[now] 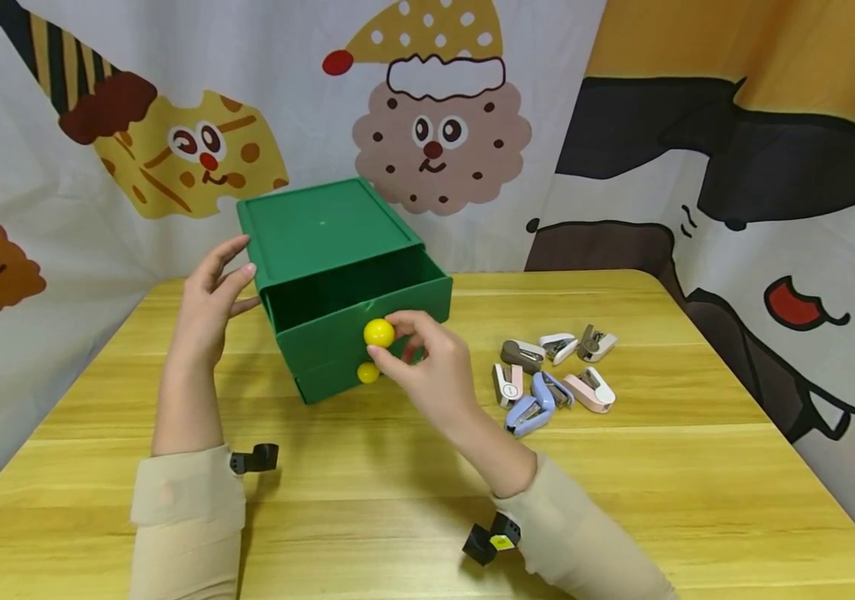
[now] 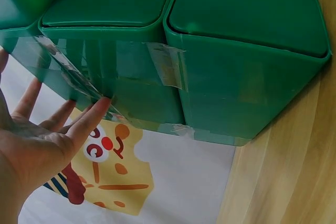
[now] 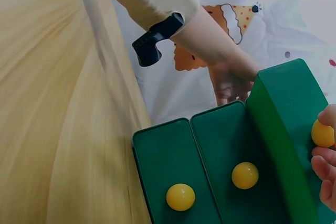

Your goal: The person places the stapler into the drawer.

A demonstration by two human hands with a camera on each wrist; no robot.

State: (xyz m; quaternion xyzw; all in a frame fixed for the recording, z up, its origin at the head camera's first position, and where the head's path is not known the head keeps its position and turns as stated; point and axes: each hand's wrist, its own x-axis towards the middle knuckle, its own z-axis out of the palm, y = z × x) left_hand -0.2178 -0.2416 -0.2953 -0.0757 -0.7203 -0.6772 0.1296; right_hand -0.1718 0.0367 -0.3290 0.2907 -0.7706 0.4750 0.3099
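Note:
A green drawer cabinet (image 1: 322, 229) stands on the table with its top drawer (image 1: 322, 340) pulled out. The inside of that drawer shows dark green. My right hand (image 1: 435, 371) pinches the round yellow knob (image 1: 378, 332) on the drawer's front between thumb and fingers. My left hand (image 1: 206, 312) is at the cabinet's left side, its extended fingertips against the taped wall (image 2: 139, 82). In the right wrist view, two lower drawers sit closed, with a yellow knob (image 3: 244, 175) on the middle one and another yellow knob (image 3: 180, 196) on the bottom one.
To the right of the cabinet lies a group of several small staplers, among them a grey one (image 1: 522, 356), a pink one (image 1: 591, 390) and a lavender one (image 1: 530, 414). A cartoon-printed curtain (image 1: 307, 125) hangs behind the wooden table (image 1: 352, 508).

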